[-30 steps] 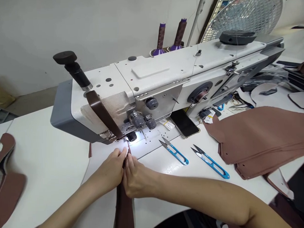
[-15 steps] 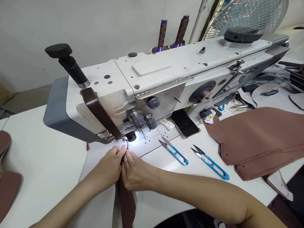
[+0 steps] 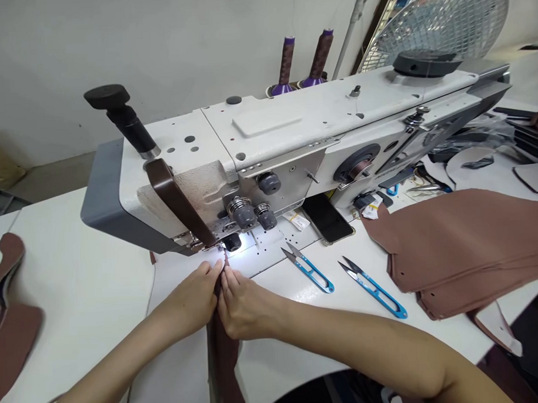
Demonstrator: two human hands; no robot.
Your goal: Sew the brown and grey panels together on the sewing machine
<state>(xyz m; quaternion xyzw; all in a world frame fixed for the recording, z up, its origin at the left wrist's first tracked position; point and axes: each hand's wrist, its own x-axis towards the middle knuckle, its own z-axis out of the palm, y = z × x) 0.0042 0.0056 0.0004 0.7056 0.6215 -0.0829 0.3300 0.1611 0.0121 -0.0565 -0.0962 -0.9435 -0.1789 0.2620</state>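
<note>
A long, narrow reddish-brown strip of leather-like material (image 3: 226, 367), its left side greyish and right edge wavy, runs toward the viewer from the white-and-grey sewing machine (image 3: 270, 125). Left hand (image 3: 196, 299) and right hand (image 3: 242, 305) pinch its far end.

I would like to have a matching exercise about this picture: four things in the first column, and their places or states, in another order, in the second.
1. Narrow brown strip
2. Black rectangular smartphone
3. Brown thread cones with purple bases
4. Blue-handled metal snips

A. Standing behind the white sewing machine
B. Two, lying side by side, blades apart
C. Held by the left hand and the right hand
D. Lying flat, partly hidden by the machine's arm

Right pairs: 1-C, 2-D, 3-A, 4-B
</note>
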